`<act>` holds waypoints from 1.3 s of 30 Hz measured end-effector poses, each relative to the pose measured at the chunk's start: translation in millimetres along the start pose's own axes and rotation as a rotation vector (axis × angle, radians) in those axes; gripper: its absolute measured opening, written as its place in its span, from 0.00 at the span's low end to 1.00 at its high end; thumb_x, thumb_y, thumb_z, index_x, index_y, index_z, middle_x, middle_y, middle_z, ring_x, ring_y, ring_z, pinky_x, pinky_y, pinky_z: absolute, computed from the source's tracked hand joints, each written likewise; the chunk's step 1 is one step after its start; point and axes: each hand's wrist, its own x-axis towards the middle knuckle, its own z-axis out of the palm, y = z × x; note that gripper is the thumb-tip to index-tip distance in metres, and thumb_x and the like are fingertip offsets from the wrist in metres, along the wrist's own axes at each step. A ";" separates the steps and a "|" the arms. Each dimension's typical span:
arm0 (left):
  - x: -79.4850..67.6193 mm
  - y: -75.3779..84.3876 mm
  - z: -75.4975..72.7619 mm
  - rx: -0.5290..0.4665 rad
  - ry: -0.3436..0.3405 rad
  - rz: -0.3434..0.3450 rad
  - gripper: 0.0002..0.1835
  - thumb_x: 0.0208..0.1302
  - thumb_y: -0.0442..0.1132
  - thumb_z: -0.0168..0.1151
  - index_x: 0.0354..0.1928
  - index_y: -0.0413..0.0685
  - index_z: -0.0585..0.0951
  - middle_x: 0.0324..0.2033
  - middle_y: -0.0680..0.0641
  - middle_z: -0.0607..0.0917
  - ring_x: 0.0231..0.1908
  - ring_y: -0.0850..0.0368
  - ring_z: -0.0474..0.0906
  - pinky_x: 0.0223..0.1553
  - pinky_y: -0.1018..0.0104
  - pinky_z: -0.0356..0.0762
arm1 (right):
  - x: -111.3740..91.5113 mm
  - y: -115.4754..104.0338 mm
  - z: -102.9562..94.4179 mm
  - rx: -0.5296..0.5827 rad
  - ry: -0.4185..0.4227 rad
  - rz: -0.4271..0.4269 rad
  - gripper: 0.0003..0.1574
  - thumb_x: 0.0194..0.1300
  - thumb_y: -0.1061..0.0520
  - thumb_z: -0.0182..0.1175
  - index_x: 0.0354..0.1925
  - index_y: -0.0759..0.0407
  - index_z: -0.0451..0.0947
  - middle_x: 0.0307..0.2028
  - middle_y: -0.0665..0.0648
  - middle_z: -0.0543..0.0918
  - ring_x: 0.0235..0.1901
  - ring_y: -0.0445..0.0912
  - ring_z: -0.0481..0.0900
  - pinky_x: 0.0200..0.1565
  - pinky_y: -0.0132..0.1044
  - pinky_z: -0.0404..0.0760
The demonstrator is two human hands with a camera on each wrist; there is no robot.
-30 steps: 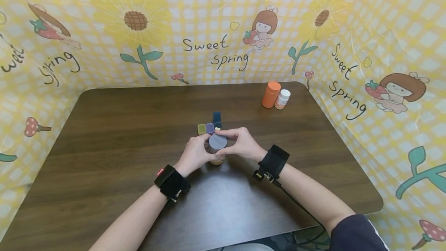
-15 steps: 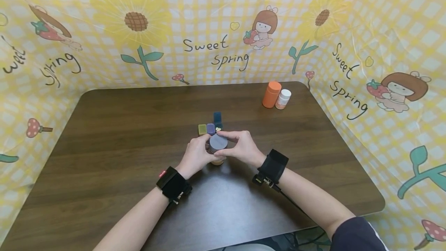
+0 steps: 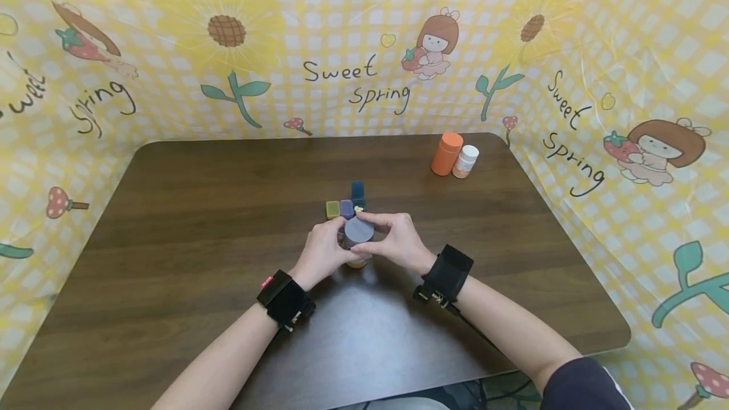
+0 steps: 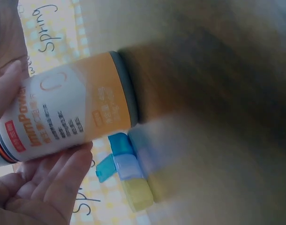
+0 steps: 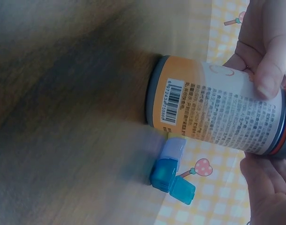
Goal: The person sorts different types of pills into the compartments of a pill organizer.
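Note:
A supplement bottle with a flat grey lid [image 3: 359,230] stands upright between both hands near the table's middle. Its white-and-orange label [image 4: 63,103] faces the left wrist camera; a barcode and small print [image 5: 213,108] show in the right wrist view. My left hand [image 3: 319,252] grips the bottle's body. Thumb and forefinger of my right hand [image 3: 401,240] pinch the lid from its near and far sides. Just beyond the bottle lies a small pill box with green [image 3: 333,209], purple [image 3: 346,209] and blue compartments; the blue flap [image 3: 357,189] stands raised, with pale yellowish bits inside.
An orange bottle [image 3: 447,154] and a smaller white-capped bottle [image 3: 466,162] stand together at the back right of the dark wooden table [image 3: 228,188]. Patterned yellow cloth [image 3: 319,18] hangs behind and at the sides. A black cable [image 3: 484,337] runs below the right forearm.
The right hand and wrist have turned and dropped slightly while the fingers stay at the lid. The left hand keeps its hold, and the bottle stays in place.

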 end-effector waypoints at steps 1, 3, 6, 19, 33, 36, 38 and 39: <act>0.7 -0.5 -0.3 -0.007 -0.005 -0.001 0.28 0.47 0.48 0.82 0.47 0.42 0.82 0.36 0.46 0.87 0.33 0.56 0.78 0.33 0.66 0.75 | 0.5 -0.5 -0.3 0.004 0.003 0.005 0.40 0.48 0.58 0.80 0.59 0.65 0.80 0.56 0.62 0.85 0.55 0.51 0.85 0.56 0.44 0.82; 1.2 -1.6 -1.0 -0.019 -0.017 -0.014 0.29 0.47 0.49 0.82 0.48 0.43 0.82 0.37 0.47 0.87 0.34 0.57 0.78 0.35 0.66 0.75 | 1.0 -1.5 -0.8 0.015 0.006 0.017 0.40 0.47 0.59 0.80 0.59 0.66 0.80 0.55 0.63 0.86 0.53 0.52 0.86 0.54 0.42 0.84; 0.6 -2.8 -2.5 -0.024 -0.038 -0.033 0.29 0.46 0.51 0.82 0.48 0.44 0.82 0.37 0.48 0.87 0.34 0.57 0.78 0.35 0.67 0.75 | 1.4 -2.0 -0.8 0.019 0.009 0.037 0.40 0.46 0.60 0.81 0.59 0.67 0.80 0.55 0.64 0.86 0.51 0.52 0.88 0.51 0.40 0.85; 25.1 -19.5 -27.3 0.189 -0.147 0.073 0.38 0.50 0.42 0.80 0.62 0.34 0.77 0.60 0.34 0.81 0.62 0.36 0.76 0.65 0.43 0.72 | 8.8 -3.7 -31.9 -0.035 0.083 0.058 0.37 0.47 0.60 0.80 0.57 0.63 0.82 0.50 0.62 0.88 0.43 0.50 0.90 0.45 0.37 0.87; 59.5 -49.7 -25.1 0.259 -0.084 -0.002 0.30 0.55 0.36 0.75 0.59 0.29 0.78 0.57 0.31 0.81 0.58 0.36 0.78 0.62 0.45 0.74 | 58.1 21.6 -105.8 -0.091 0.337 0.172 0.39 0.50 0.59 0.79 0.60 0.66 0.79 0.54 0.67 0.85 0.49 0.58 0.88 0.49 0.39 0.86; 63.6 -52.3 -24.5 0.276 -0.100 -0.012 0.31 0.56 0.36 0.75 0.60 0.29 0.78 0.57 0.30 0.81 0.58 0.35 0.78 0.62 0.45 0.74 | 72.0 31.3 -118.7 -0.114 0.383 0.204 0.40 0.52 0.58 0.78 0.63 0.66 0.76 0.59 0.68 0.83 0.54 0.58 0.85 0.56 0.46 0.83; 65.6 -54.0 -24.0 0.288 -0.114 -0.019 0.31 0.56 0.36 0.75 0.59 0.28 0.78 0.56 0.30 0.81 0.58 0.36 0.78 0.62 0.45 0.74 | 80.0 38.9 -125.9 -0.139 0.406 0.221 0.41 0.54 0.58 0.77 0.64 0.67 0.75 0.61 0.68 0.81 0.57 0.58 0.83 0.58 0.48 0.81; 66.2 -54.5 -23.6 0.292 -0.120 -0.021 0.30 0.56 0.36 0.75 0.59 0.28 0.78 0.56 0.30 0.81 0.58 0.36 0.78 0.62 0.45 0.74 | 83.7 42.3 -128.7 -0.146 0.414 0.226 0.41 0.55 0.58 0.76 0.65 0.67 0.74 0.62 0.68 0.80 0.58 0.59 0.82 0.59 0.49 0.80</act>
